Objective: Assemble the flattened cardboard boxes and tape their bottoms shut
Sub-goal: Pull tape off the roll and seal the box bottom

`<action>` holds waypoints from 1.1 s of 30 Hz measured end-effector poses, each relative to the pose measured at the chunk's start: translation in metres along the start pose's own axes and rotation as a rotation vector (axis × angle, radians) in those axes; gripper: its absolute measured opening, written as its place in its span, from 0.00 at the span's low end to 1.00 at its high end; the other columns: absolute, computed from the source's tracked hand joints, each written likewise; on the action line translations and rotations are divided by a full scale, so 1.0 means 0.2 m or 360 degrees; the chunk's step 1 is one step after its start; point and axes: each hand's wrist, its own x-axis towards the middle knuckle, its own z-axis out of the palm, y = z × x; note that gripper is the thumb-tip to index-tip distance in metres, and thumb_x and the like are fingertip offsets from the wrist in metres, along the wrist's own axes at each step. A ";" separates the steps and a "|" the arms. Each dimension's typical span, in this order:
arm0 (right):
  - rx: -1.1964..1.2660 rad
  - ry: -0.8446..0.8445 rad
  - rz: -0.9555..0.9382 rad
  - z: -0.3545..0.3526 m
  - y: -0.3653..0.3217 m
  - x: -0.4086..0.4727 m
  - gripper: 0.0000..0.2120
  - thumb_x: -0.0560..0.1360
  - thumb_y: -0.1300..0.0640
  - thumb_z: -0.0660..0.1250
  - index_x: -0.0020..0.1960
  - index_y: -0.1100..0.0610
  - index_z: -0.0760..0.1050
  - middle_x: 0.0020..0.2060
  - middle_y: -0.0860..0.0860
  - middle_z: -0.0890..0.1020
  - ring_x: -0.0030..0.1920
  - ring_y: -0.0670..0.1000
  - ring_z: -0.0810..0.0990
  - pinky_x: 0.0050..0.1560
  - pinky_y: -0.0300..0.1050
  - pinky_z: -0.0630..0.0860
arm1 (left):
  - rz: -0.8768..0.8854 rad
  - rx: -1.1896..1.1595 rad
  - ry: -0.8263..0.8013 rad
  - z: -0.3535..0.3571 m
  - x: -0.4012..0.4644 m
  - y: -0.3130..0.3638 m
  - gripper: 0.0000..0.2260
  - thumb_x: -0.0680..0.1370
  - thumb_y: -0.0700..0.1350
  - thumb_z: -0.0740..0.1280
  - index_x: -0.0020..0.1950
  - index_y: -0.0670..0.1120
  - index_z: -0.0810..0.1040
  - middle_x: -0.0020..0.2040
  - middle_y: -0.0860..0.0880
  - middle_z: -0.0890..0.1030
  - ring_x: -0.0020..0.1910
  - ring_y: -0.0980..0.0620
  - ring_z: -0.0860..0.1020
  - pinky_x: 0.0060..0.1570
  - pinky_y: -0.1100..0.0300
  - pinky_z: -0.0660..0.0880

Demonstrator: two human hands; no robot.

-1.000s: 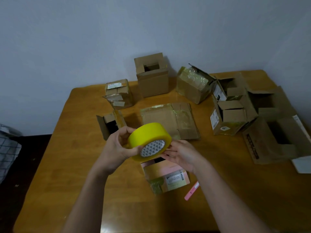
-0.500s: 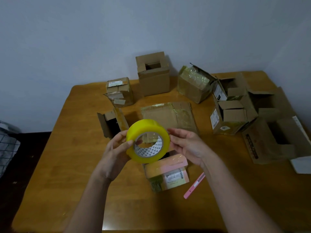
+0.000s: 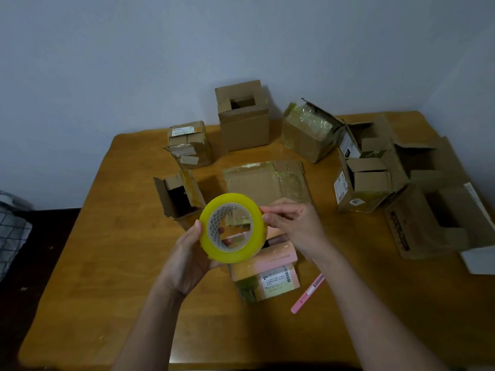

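The left hand (image 3: 191, 253) cups the yellow tape roll (image 3: 232, 228) from below, its grip curled round the rim, while the right hand (image 3: 293, 226) pinches the roll's upper right edge with thumb and forefinger, apparently feeling for the loose end; no strip is pulled free yet, so taping of this box has not begun; just beneath the roll the pink box (image 3: 265, 274) stands on the desk (image 3: 107, 263), partly hidden, so its flaps cannot be judged; a pink cutter (image 3: 308, 293) lies beside it; further off a flattened box (image 3: 265, 180) remains unassembled; beyond it several boxes stand formed, such as the tall box (image 3: 242, 116), though their bottoms are out of sight; the large boxes (image 3: 428, 204) at right are cut off.
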 end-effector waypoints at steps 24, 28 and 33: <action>-0.0791 0.0190 -0.0724 0.01 -0.07 0.01 0.05 0.72 0.66 0.73 0.46 0.60 0.84 0.40 0.50 0.83 0.41 0.46 0.82 0.41 0.43 0.82 | -0.0038 -0.0105 0.0121 0.12 0.00 -0.02 0.18 0.78 0.54 0.58 0.63 0.47 0.77 0.57 0.41 0.82 0.54 0.39 0.82 0.43 0.39 0.81; -0.0977 0.0232 -0.0779 0.04 -0.07 0.01 0.03 0.72 0.66 0.71 0.42 0.60 0.82 0.39 0.49 0.81 0.40 0.45 0.79 0.40 0.36 0.77 | -0.0114 -0.0131 0.0130 0.14 0.00 -0.04 0.19 0.79 0.56 0.57 0.63 0.47 0.77 0.58 0.41 0.82 0.53 0.40 0.82 0.42 0.38 0.78; -0.0398 -0.0027 -0.0131 -0.02 -0.08 0.00 0.10 0.78 0.55 0.67 0.58 0.47 0.80 0.57 0.45 0.79 0.54 0.44 0.79 0.52 0.36 0.76 | -0.0416 -0.0392 0.0265 0.12 0.02 -0.05 0.19 0.81 0.56 0.57 0.62 0.46 0.76 0.56 0.39 0.83 0.45 0.41 0.84 0.24 0.48 0.80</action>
